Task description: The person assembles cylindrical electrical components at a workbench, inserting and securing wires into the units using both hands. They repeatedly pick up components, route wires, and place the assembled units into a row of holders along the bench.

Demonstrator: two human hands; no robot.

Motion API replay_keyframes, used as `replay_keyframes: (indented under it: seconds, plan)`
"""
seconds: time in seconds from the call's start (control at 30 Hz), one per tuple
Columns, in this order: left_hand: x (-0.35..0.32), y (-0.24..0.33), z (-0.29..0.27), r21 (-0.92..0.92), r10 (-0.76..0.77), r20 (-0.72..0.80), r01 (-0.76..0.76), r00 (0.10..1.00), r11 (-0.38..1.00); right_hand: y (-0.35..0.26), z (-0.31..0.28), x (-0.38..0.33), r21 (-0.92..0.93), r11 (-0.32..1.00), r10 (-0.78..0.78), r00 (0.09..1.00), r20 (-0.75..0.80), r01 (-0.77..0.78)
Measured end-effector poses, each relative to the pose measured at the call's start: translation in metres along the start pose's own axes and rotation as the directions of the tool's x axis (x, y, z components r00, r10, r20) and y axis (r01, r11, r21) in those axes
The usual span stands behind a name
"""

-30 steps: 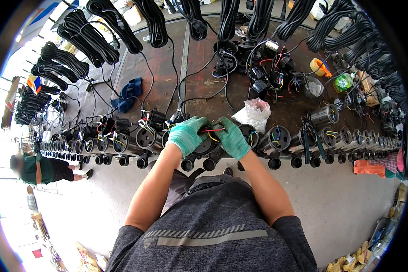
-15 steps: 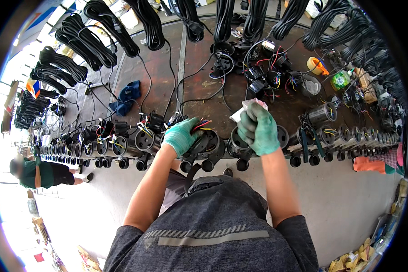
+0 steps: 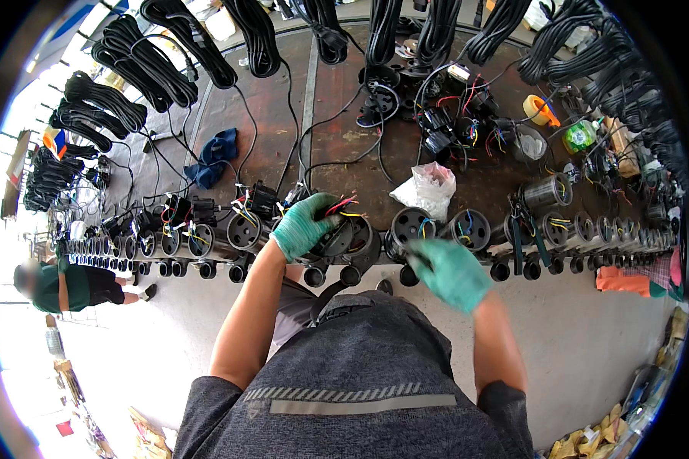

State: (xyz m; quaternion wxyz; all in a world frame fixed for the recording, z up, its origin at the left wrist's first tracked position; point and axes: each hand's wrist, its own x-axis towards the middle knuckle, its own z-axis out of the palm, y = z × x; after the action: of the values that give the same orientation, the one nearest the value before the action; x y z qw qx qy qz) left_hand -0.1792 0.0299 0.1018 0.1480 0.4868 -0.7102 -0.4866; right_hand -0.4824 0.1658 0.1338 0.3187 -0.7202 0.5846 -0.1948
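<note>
My left hand [image 3: 306, 228], in a green glove, is closed round a bundle of coloured wires [image 3: 347, 205] with red, yellow and black strands. These wires rise over a black cylindrical housing [image 3: 365, 249] at the table's near edge. To the right, my gloved right hand [image 3: 453, 277] is smeared by motion, low in front of two more open black housings; whether it holds anything is not clear. Behind them lies a clear plastic bag [image 3: 429, 191] of small whitish pieces. The nearest open housing [image 3: 413, 224] shows holes in its inner plate and blue and yellow wires.
Coiled black cables [image 3: 254, 38] hang along the table's far side. A dark blue cloth [image 3: 213, 159], a yellow tape roll [image 3: 540, 111], a green-labelled bottle [image 3: 580, 136] and green-handled pliers [image 3: 525, 233] lie about. A row of housings lines the near edge. Another person [image 3: 73, 284] stands far left.
My right hand has left the plastic bag and moved down and toward me, uncovering the bag. My left hand stays at the wires, shifted only slightly.
</note>
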Motion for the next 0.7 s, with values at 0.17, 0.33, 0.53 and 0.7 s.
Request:
replay_keyframes:
  seconds: [0.17,0.33,0.53,0.7]
  plan:
    - [0.002,-0.008,0.004,0.022,0.067,-0.056,-0.066,0.996,0.998,0.016,0.062,0.116,0.412,0.910,0.081,0.995,-0.053,-0.052]
    - [0.001,-0.013,0.010,0.096,0.105,-0.133,-0.093,0.986,0.991,-0.012,0.088,0.138,0.216,0.957,-0.118,0.943,-0.311,0.191]
    - [0.006,-0.025,0.011,0.176,0.145,-0.124,-0.122,0.982,0.977,-0.022,0.092,0.134,0.162,0.962,-0.152,0.926,-0.346,0.218]
    - [0.006,-0.019,0.010,0.210,0.163,-0.119,-0.136,0.979,0.968,-0.027,0.095,0.133,0.209,0.949,-0.153,0.923,-0.352,0.237]
